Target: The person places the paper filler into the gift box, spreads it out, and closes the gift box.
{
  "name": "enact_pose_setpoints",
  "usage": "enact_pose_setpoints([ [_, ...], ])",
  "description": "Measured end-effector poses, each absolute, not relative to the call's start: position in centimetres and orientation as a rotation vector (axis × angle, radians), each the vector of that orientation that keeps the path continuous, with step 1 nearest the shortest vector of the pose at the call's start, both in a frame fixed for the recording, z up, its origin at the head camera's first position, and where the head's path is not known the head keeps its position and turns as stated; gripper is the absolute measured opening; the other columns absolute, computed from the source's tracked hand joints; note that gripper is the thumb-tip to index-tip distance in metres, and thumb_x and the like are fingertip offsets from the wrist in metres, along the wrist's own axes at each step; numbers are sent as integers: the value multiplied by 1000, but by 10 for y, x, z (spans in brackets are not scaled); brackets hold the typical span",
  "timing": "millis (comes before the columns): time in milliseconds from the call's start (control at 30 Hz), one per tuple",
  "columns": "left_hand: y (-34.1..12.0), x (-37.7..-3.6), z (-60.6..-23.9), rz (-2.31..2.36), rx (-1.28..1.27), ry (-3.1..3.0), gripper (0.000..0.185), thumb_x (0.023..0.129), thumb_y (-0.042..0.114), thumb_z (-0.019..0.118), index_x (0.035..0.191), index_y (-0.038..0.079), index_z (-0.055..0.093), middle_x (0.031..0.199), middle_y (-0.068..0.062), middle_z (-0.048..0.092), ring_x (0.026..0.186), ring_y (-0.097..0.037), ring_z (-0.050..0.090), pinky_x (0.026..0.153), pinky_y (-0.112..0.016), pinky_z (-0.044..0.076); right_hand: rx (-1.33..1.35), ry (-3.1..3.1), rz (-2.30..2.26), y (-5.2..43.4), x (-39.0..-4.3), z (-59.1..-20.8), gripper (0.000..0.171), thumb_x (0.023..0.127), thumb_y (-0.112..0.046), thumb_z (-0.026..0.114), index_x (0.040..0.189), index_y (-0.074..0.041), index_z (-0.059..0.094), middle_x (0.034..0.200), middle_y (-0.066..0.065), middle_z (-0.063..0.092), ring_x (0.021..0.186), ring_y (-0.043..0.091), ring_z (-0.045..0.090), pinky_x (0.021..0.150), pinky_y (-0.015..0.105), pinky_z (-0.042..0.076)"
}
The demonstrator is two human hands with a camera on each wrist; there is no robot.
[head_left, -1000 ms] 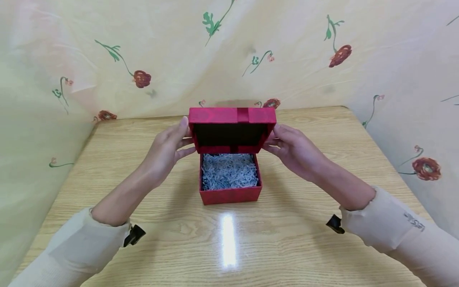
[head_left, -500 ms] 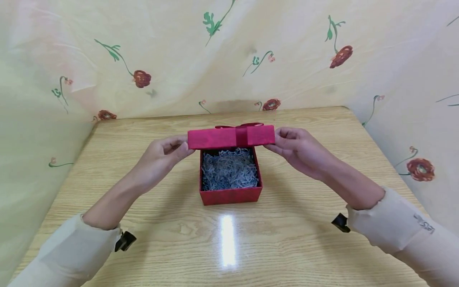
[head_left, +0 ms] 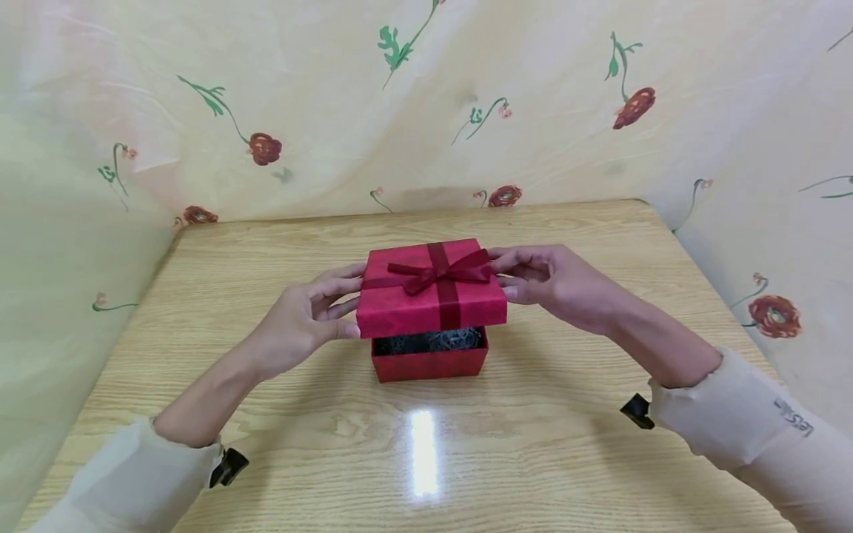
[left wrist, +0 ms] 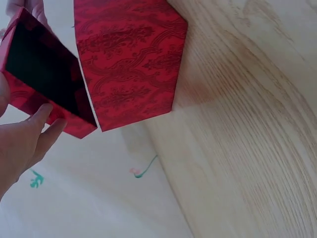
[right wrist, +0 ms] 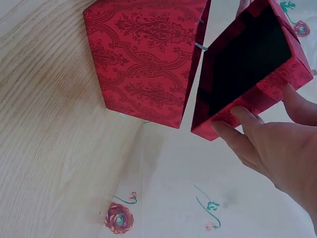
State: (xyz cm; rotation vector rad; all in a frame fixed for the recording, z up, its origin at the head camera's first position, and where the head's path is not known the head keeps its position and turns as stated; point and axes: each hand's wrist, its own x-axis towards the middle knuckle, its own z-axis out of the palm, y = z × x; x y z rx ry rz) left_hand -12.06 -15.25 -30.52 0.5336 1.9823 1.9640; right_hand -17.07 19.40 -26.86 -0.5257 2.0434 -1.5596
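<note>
A red patterned gift box lid (head_left: 400, 314) with a dark red ribbon bow (head_left: 440, 275) hangs over the matching box base (head_left: 429, 366), tilted with its front side lower in the head view. My left hand (head_left: 293, 326) grips its left side, the thumb at the front corner. At the right side, my right hand (head_left: 566, 289) holds it between thumb and fingers. Pale shredded paper (head_left: 456, 339) shows in the front gap; the lid hides the rest. Both wrist views show the lid's dark inside (left wrist: 44, 64) and a gap between lid and base (right wrist: 143, 59).
The base stands on a light wood-grain table (head_left: 426, 451) that carries a bright light reflection. Behind and at both sides hangs a pale cloth (head_left: 320, 89) printed with red flowers.
The lid has tipped forward and come down over the base, so its bow top now shows instead of its dark inside. Both hands have moved with it, and most of the shredded paper is covered.
</note>
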Motion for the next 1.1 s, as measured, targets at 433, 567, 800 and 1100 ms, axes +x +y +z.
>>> enact_pose_setpoints([
  [433, -143, -114, -311, 1911, 575, 2162, 68, 75, -22, 67, 138, -13, 41, 154, -8, 27, 136, -29, 38, 100, -26, 42, -555, 2076, -1554, 191, -168, -280, 26, 87, 13, 57, 111, 12, 49, 155, 13, 26, 136, 36, 37, 97, 29, 45],
  [567, -143, -114, -312, 1909, 569, 2171, 69, 74, -22, 68, 137, -12, 42, 153, -7, 27, 137, -28, 38, 99, -25, 43, -561, 2080, -1557, 190, -168, -282, 28, 86, 14, 58, 113, 11, 49, 155, 12, 26, 136, 35, 37, 98, 27, 44],
  [800, -142, -113, -316, 1903, 561, 2198, 67, 72, -23, 69, 133, -13, 45, 153, -8, 28, 135, -27, 40, 101, -29, 43, -556, 2082, -1565, 189, -167, -286, 28, 85, 15, 58, 112, 10, 50, 155, 10, 27, 136, 35, 38, 98, 27, 44],
  [1100, -140, -111, -323, 1878, 502, 2204, 68, 71, -22, 71, 134, -11, 46, 152, -6, 28, 134, -29, 42, 97, -25, 45, -546, 2090, -1552, 187, -166, -296, 27, 83, 19, 57, 107, 10, 50, 154, 10, 27, 135, 38, 39, 96, 28, 46],
])
